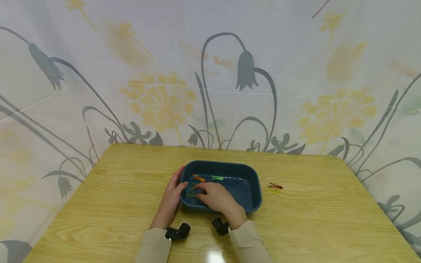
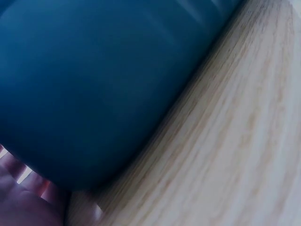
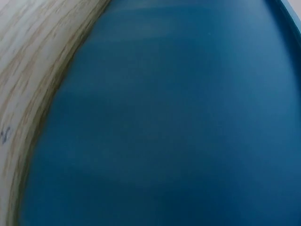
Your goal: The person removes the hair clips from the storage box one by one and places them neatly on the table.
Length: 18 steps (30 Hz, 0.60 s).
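A dark blue plastic basin (image 1: pixel 227 165) stands on the wooden table. My left hand (image 1: pixel 172 190) holds its left end, thumb over the rim and fingers along the outer wall. In the left wrist view, part of that hand (image 2: pixel 28 200) shows beside the basin's outer wall (image 2: pixel 94 94). My right hand (image 1: pixel 217 195) reaches inside, its thumb and index fingertips apart, right by yellow-green clips (image 1: pixel 191 194). Behind it lie an orange hair clip (image 1: pixel 198 178) and a mint-green clip (image 1: pixel 217 178). The right wrist view is filled by the basin wall (image 3: pixel 164 108), and no fingers show.
To the right of the basin, a dark red clip (image 1: pixel 276 186) and a yellow clip (image 1: pixel 273 190) lie on the wooden table (image 1: pixel 315 212). A flower-patterned cloth (image 1: pixel 184 65) hangs behind the table's far edge.
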{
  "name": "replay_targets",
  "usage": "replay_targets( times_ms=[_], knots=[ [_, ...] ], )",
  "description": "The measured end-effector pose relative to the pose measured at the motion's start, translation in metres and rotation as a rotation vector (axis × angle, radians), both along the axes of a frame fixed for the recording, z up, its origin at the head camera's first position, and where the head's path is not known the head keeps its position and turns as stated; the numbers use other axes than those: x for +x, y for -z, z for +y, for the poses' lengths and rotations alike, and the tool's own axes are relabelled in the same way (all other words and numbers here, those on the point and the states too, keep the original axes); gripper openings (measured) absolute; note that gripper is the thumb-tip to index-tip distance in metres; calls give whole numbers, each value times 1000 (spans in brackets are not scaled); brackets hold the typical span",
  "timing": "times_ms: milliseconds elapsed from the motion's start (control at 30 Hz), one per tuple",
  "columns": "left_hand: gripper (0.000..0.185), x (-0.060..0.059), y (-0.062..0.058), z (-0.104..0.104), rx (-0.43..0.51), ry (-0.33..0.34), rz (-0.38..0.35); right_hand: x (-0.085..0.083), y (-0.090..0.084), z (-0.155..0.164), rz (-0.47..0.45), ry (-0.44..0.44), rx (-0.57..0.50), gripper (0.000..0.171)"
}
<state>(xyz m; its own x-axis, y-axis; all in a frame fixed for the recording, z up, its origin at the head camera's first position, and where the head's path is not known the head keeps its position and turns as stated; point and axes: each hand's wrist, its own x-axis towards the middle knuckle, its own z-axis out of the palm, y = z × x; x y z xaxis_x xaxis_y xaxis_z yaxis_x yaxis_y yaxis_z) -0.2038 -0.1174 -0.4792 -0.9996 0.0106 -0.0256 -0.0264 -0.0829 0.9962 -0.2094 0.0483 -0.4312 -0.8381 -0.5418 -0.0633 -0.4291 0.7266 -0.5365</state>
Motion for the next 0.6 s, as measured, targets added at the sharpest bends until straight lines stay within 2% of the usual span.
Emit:
replay_targets(
  times_ms=[233,433,600],
  knots=[
    [52,1,2,-1,-5,0,-10,-3,3,-1,-11,-73,36,30],
    [52,1,1,0,10,-1,-9,-4,4,0,-61,-65,58,30],
    [52,1,0,-1,7,7,-20,-5,5,0,-54,-59,56,28]
  ],
)
